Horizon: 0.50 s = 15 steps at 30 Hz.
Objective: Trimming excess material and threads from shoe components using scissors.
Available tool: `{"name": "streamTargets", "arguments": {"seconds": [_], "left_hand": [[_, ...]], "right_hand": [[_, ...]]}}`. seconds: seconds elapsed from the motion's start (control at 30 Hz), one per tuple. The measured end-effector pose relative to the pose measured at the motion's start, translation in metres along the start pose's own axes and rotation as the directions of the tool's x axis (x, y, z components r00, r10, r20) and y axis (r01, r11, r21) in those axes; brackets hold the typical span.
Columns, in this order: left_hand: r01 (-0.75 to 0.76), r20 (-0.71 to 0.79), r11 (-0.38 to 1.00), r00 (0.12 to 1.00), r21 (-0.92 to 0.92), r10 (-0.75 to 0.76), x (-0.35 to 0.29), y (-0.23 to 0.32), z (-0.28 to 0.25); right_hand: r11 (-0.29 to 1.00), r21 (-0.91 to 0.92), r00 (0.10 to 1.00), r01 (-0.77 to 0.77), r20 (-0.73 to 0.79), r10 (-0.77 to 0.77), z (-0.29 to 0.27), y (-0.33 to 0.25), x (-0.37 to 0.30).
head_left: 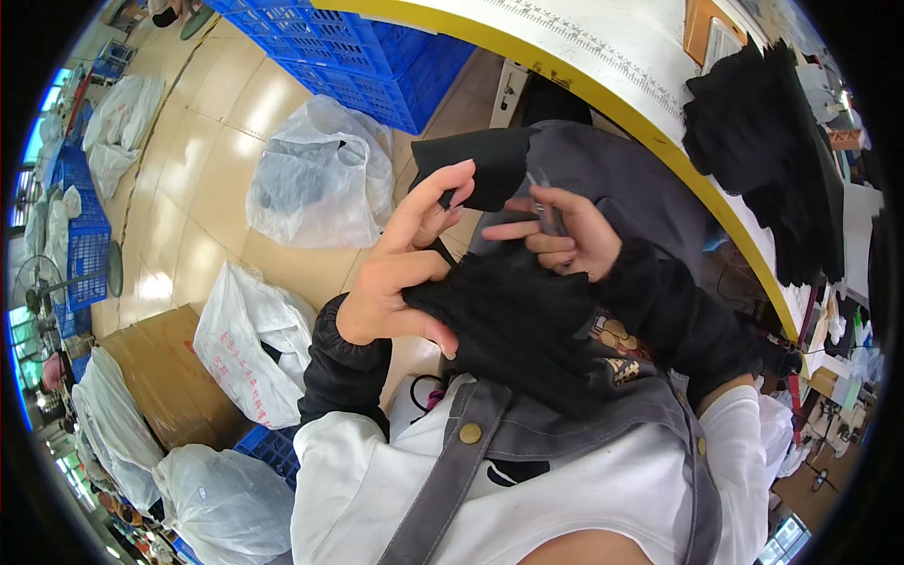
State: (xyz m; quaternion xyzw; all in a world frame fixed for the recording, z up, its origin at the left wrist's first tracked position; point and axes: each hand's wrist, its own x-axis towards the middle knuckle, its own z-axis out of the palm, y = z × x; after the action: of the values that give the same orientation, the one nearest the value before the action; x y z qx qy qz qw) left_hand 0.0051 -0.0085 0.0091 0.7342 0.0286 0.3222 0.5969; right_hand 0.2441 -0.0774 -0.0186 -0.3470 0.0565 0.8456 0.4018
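Observation:
Black ribbed fabric [518, 315] hangs in front of my chest, over the grey apron. My left hand [386, 282] grips it between thumb and fingers, and a flap of black fabric [480, 160] sticks up past the fingertips. Close beside it on the right, my right hand [582, 235] is closed around a small pair of metal thread snips [548, 215], slightly blurred. The blade tips point up near the flap's lower right edge; I cannot tell if they touch it. My right index finger reaches toward the left hand.
A white table with a yellow edge [650, 141] and ruler marks curves along the right, bearing a pile of black fabric pieces [767, 155]. Blue crates [377, 66] stand beyond. On the tiled floor at left are a clear plastic bag [320, 179], white sacks [250, 348] and a cardboard box [169, 377].

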Motion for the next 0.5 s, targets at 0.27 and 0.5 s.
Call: {"name": "streamTargets", "arguments": {"seconds": [0.27, 0.5], "left_hand": [[-0.005, -0.060, 0.999, 0.998, 0.036, 0.008, -0.009, -0.002, 0.003], [0.030, -0.135, 0.999, 0.990, 0.014, -0.027, -0.013, 0.004, 0.009]], "right_hand": [[0.981, 0.073, 0.971, 0.181, 0.146, -0.189, 0.016, 0.001, 0.040], [0.975, 0.048, 0.975, 0.216, 0.047, -0.218, 0.022, -0.002, 0.060]]}}
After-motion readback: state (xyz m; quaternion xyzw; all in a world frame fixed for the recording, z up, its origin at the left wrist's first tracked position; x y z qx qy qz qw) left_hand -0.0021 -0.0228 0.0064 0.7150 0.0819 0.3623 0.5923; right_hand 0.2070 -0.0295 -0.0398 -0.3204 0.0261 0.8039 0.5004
